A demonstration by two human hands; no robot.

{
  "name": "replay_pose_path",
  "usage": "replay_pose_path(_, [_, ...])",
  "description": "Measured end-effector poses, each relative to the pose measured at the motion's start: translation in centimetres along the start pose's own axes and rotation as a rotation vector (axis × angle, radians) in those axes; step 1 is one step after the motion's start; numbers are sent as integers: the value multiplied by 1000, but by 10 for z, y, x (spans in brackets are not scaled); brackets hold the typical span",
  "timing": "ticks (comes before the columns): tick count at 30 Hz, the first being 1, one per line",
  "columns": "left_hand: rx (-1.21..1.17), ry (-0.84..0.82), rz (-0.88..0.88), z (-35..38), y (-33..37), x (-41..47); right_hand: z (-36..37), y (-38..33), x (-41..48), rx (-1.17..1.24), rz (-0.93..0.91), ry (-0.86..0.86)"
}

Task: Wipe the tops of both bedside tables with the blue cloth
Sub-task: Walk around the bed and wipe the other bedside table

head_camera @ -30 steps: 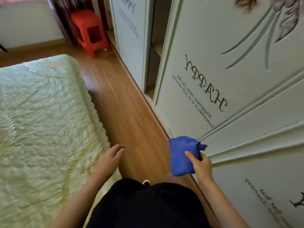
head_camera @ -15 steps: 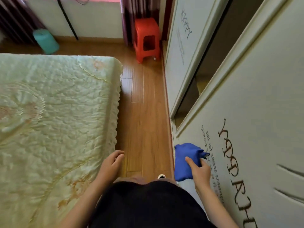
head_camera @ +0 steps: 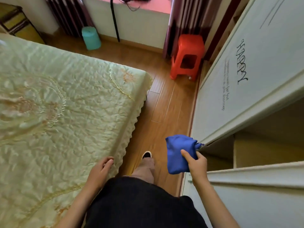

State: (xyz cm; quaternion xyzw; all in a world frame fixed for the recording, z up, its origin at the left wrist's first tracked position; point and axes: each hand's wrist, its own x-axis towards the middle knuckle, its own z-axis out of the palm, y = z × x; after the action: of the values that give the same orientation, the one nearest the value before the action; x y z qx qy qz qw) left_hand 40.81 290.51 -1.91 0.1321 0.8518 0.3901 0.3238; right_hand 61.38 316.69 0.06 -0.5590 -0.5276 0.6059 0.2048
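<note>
The blue cloth (head_camera: 176, 153) hangs bunched from my right hand (head_camera: 196, 163), which grips it at waist height beside the wardrobe. My left hand (head_camera: 100, 171) is loose and holds nothing, fingers slightly curled, over the near edge of the bed. No bedside table top is clearly in view; a wooden piece of furniture (head_camera: 18, 23) shows at the far left corner past the bed.
A bed with a pale green quilt (head_camera: 57, 112) fills the left. A white wardrobe (head_camera: 246, 79) with an open section lines the right. Between them runs a narrow wooden floor strip (head_camera: 161, 112). Ahead stand a red plastic stool (head_camera: 187, 56) and a teal bin (head_camera: 91, 37).
The view has swung left and forward along the aisle: the stool, bin and window wall now show ahead. My right hand still carries the cloth; one foot has stepped forward.
</note>
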Motion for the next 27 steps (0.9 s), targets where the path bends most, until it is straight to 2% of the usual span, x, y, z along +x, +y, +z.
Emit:
replay_pose_path(9, [75,-171,164,11,164,198,11,-98,137,39,36,190])
replay_pose_path(16, [151,-221,236,48,253,336,9,-151,264,39,57,270])
replay_pose_path(20, [157,-199,191,73,292,412,19,-193,365,56,53,238])
replay_pose_path(27, [27,-77,69,87,373,502,67,-305,521,7,-12,66])
